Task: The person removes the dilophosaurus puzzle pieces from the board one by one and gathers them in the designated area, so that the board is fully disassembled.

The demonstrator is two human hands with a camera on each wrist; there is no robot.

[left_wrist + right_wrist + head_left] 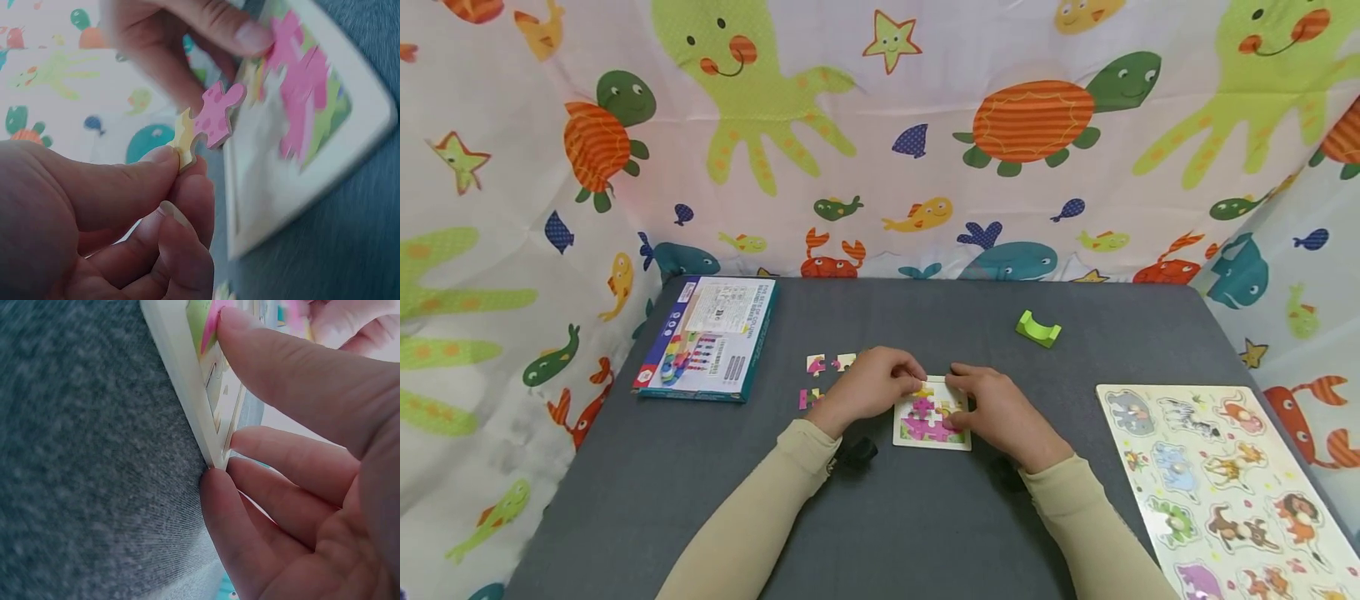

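Puzzle piece juts from the pinching left grip; the right grip holds the board.

Block: green, small, curved hollow;
Box: flat, printed, well left of the block;
Animal board: in front and right of the block;
Curtain: sea-creature print, behind the block;
Table: dark grey, beneath the block

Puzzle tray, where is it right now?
In the head view, the puzzle tray lies on the gray table, just right of and below the picture's center, between the left hand and the right hand.
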